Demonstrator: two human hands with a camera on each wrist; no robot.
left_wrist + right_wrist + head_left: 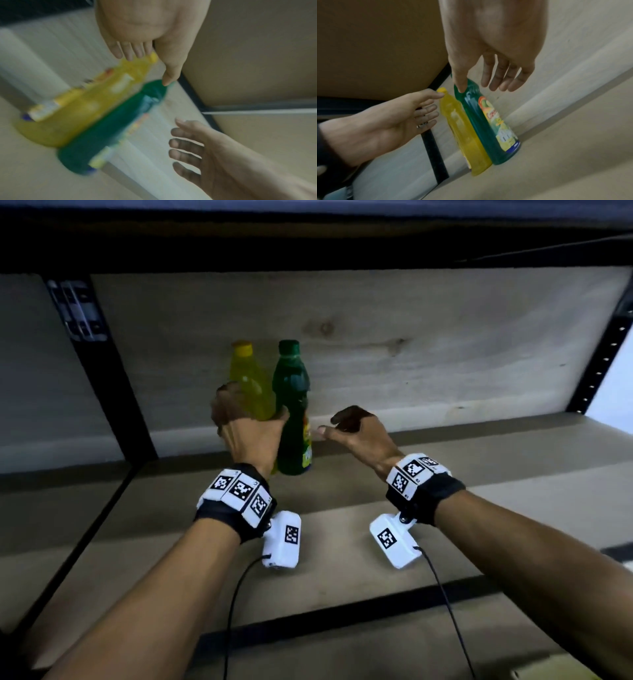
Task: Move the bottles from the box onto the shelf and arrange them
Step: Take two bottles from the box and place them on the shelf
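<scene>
Two bottles stand upright side by side at the back of the shelf board (428,508), touching each other: a yellow bottle (248,378) on the left and a green bottle (291,405) with a printed label on the right. My left hand (250,422) is at the yellow bottle (462,128), fingers straight and spread beside it, not wrapped round it. My right hand (352,429) hovers just right of the green bottle (488,121), fingers loose and apart, holding nothing. The left wrist view is blurred; it shows the left hand (145,33) over both bottles.
A pale back panel (445,337) stands close behind the bottles. Black uprights frame the bay at the left (113,392) and right (599,364), and an upper shelf (308,234) hangs low overhead. Bare board stretches to the right of the green bottle.
</scene>
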